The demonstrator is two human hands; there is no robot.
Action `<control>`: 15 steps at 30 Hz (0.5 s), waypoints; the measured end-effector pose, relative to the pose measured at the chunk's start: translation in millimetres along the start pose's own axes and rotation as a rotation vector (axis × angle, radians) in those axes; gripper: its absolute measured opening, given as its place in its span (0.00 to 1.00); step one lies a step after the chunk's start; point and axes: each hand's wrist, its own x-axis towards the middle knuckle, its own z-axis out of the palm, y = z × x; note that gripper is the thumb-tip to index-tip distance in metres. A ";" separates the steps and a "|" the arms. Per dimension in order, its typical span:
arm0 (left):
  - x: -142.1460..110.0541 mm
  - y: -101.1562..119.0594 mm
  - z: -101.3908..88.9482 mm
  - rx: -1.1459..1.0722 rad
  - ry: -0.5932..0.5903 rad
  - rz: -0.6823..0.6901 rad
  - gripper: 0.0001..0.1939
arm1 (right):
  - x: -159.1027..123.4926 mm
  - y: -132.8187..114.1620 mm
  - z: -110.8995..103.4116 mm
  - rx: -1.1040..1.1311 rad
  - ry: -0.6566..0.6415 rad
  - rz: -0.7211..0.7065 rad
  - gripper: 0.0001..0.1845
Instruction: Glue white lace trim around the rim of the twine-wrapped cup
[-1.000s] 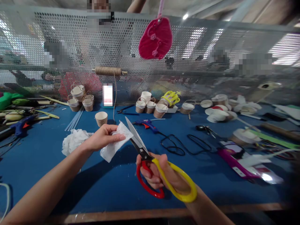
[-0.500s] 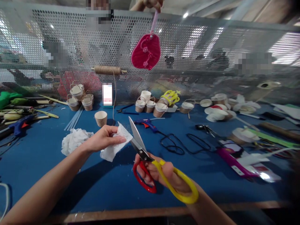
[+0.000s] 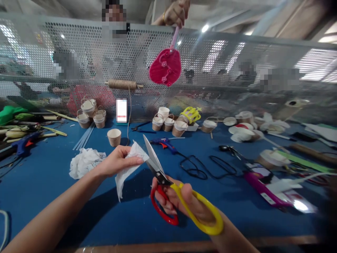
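With our left hand point(image 3: 121, 162) we are pinching a white sheet point(image 3: 124, 178) between thumb and fingers, its long side slanting and its loose end drooping toward us. Our right hand point(image 3: 185, 196) is grasping the scissors point(image 3: 161, 175) by their red and yellow handles, just above the blue table point(image 3: 133, 221). Their long axis is running from lower right to upper left, tips pointing away from us; the blades are standing apart, the left one meeting the sheet's right edge. A white heap point(image 3: 85, 164) is lying beside our left wrist, a cup point(image 3: 114, 137) is standing beyond that hand, and a glue gun point(image 3: 166, 144) is resting past the blades. Farther off, a co-worker's hand point(image 3: 177, 13) is dangling a pink fan point(image 3: 165, 68) before the mesh panel point(image 3: 218, 66).
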 end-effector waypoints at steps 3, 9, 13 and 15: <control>0.8 -0.6 0.4 -0.003 0.004 0.000 0.19 | 2.6 1.9 -2.0 0.027 -0.025 -0.006 0.36; 4.5 -2.3 -0.7 -0.011 0.004 0.022 0.19 | 5.5 7.8 -8.3 0.068 -0.020 0.002 0.34; 6.8 -4.7 -2.0 -0.019 0.016 0.030 0.20 | 9.4 10.5 -13.1 0.093 -0.028 0.024 0.37; 7.9 -5.5 -2.2 -0.019 0.028 0.036 0.21 | 12.8 11.5 -16.2 0.112 -0.044 0.037 0.38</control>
